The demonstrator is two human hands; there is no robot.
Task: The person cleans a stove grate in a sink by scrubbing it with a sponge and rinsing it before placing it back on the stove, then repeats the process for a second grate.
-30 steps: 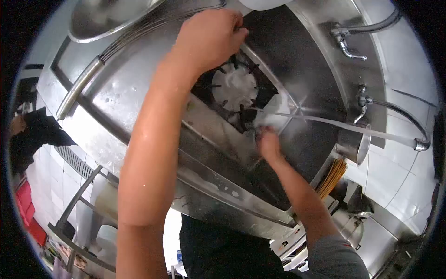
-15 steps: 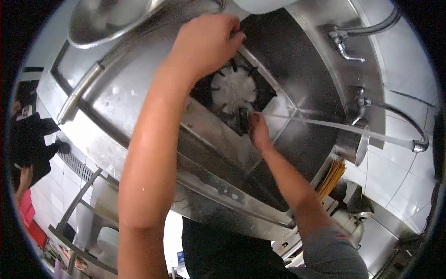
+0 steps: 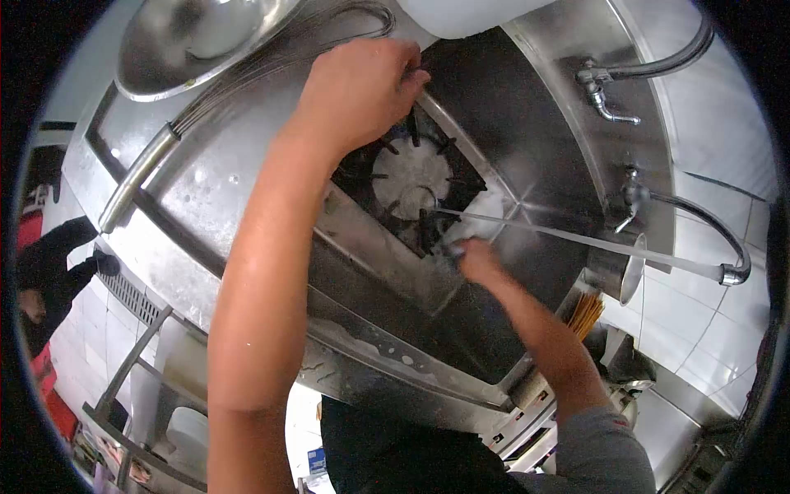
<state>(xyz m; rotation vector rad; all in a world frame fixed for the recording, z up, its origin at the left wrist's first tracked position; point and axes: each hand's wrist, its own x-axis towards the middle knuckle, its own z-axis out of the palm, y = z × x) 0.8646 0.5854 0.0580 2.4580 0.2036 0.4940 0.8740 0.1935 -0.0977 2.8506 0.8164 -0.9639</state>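
A black square burner grate (image 3: 465,171) with short prongs around a round opening lies tilted in the steel sink (image 3: 428,288). My left hand (image 3: 370,86) is closed at the grate's far corner, fingers curled over its edge. Close to the near corner, my right hand (image 3: 479,260) is closed, blurred by motion, with a small greyish thing at its fingertips that I cannot make out. From the running faucet (image 3: 732,276), a stream of water (image 3: 576,239) crosses to the grate just beyond my right hand.
A whisk (image 3: 148,169) and a metal bowl (image 3: 177,82) are on the steel counter to the left. A second faucet (image 3: 605,86) and a metal pot (image 3: 629,272) stand along the right wall. A white container (image 3: 465,16) sits at the top. At far left is another person's dark sleeve (image 3: 62,251).
My right hand has moved down and slightly right, off the grate's near prong. My left hand stays at the far corner. The other person's arm at far left has shifted.
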